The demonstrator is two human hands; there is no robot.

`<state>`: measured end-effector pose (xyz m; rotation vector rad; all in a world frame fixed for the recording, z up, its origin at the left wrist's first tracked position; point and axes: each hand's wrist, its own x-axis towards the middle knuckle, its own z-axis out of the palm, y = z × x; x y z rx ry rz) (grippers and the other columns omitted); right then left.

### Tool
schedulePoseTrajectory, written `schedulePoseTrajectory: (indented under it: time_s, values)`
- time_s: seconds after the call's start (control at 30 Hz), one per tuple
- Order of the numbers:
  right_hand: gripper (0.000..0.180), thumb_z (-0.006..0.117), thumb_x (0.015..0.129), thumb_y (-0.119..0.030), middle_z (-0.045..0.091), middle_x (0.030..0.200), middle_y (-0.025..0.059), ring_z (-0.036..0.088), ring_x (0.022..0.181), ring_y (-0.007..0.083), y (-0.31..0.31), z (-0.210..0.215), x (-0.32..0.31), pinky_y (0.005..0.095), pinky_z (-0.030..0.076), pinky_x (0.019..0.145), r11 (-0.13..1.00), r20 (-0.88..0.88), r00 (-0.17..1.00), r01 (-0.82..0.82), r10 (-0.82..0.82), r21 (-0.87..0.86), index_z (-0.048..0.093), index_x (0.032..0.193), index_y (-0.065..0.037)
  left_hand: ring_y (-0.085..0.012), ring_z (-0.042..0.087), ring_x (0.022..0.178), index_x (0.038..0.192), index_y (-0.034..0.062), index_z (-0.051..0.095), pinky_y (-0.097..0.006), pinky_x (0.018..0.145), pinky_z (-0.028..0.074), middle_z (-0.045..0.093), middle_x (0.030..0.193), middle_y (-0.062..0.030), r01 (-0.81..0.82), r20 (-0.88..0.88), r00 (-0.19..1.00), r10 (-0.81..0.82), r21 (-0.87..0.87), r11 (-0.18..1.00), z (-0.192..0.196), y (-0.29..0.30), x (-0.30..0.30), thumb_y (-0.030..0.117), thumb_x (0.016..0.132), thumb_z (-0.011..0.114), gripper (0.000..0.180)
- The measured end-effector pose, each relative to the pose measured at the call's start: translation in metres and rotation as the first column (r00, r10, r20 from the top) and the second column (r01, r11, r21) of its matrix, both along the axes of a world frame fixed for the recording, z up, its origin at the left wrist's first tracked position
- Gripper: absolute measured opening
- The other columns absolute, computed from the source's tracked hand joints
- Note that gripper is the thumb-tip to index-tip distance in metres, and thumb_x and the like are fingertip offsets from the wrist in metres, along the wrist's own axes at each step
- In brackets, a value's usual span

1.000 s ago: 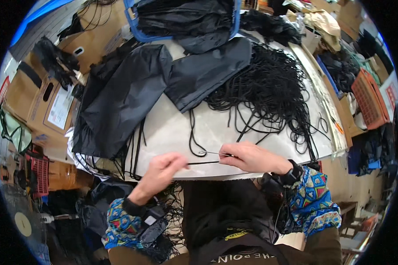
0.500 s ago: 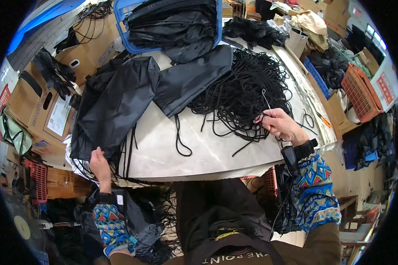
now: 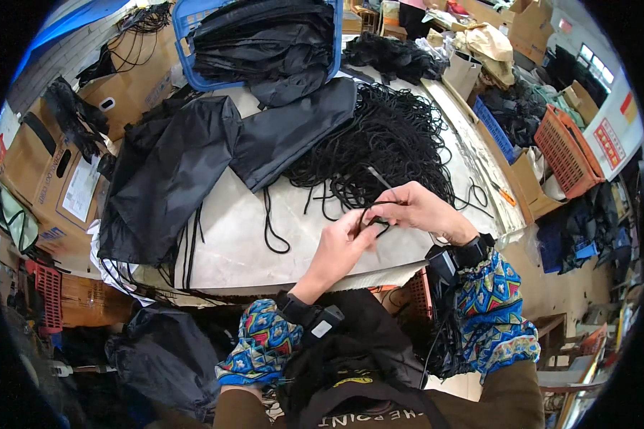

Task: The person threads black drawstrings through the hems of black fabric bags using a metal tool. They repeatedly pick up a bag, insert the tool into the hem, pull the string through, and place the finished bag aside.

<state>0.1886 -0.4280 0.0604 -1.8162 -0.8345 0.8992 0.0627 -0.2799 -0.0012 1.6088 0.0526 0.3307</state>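
In front of me, over the near part of the table, both my hands are closed and almost touching. My left hand [image 3: 338, 247] pinches a black cord [image 3: 364, 214]. The same cord runs to my right hand [image 3: 421, 211], which also grips a thin metal hook tool [image 3: 381, 179] pointing up and away. Just beyond lies a tangled heap of black cords [image 3: 401, 136]. To its left are a black fabric bag [image 3: 172, 179] and another black fabric piece [image 3: 293, 136], with cord ends hanging from their edges.
A blue basket [image 3: 338, 43] full of black fabric stands at the far side of the table [image 3: 229, 250]. Cardboard boxes [image 3: 57, 179] crowd the left. At the right lie an orange-handled tool [image 3: 506, 194] and a red-orange crate [image 3: 567, 154].
My left hand has let go of the fabric bag's corner and moved right to meet my right hand. My right hand has shifted slightly left, drawing a cord from the heap.
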Motion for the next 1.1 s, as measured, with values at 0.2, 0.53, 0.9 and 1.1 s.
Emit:
schedulePoseTrajectory:
  time_s: [0.2, 0.53, 0.9, 1.1]
  values:
    - [0.02, 0.062, 0.089, -0.017, 0.045, 0.056, -0.0076, 0.035, 0.047, -0.0006, -0.044, -0.024, 0.028, 0.0166, 0.023, 0.039, 0.98, -0.192, 0.962, 0.197, -0.195, -0.008, 0.069, 0.091, 0.001, -0.0019, 0.042, 0.046, 0.099, -0.0023, 0.063, -0.018, 0.041, 0.032, 0.054, 0.065, 0.0032, 0.094, -0.322, 0.938, -0.13, -0.123, 0.988, -0.016, 0.041, -0.036, 0.017, 0.094, 0.055, 0.022]
    - [0.017, 0.057, 0.09, -0.015, 0.049, 0.054, -0.0045, 0.031, 0.039, 0.0009, -0.024, -0.061, 0.027, 0.0185, 0.02, 0.035, 0.908, -0.407, 0.825, 0.417, -0.392, -0.028, 0.067, 0.088, -0.001, -0.003, 0.049, 0.061, 0.091, -0.0006, 0.066, -0.02, 0.054, 0.04, 0.058, 0.066, 0.0018, 0.038, -0.387, 0.922, -0.023, 0.032, 0.999, -0.025, 0.036, -0.067, 0.018, 0.088, 0.062, 0.019]
    - [0.021, 0.056, 0.089, -0.019, 0.066, 0.073, 0.0093, 0.034, 0.04, 0.0031, -0.033, -0.083, 0.048, 0.0194, 0.022, 0.033, 0.707, -0.297, 0.684, 0.706, -0.667, 0.039, 0.062, 0.086, 0.001, -0.0025, 0.047, 0.063, 0.081, -0.0005, 0.065, -0.019, 0.056, 0.038, 0.057, 0.069, 0.0047, 0.148, -0.323, 0.941, -0.098, 0.137, 0.979, -0.019, 0.043, -0.082, 0.012, 0.085, 0.063, 0.013]
    - [0.022, 0.057, 0.088, -0.017, 0.068, 0.075, 0.0059, 0.048, 0.041, 0.0051, -0.038, -0.051, 0.04, 0.0207, 0.035, 0.035, 0.906, 0.256, 0.906, 0.386, -0.337, -0.172, 0.068, 0.093, 0.002, -0.0017, 0.05, 0.065, 0.086, -0.0018, 0.065, -0.019, 0.057, 0.04, 0.058, 0.071, 0.0048, -0.209, -0.286, 0.935, 0.208, 0.027, 0.978, -0.027, 0.046, -0.074, 0.012, 0.086, 0.063, 0.014]
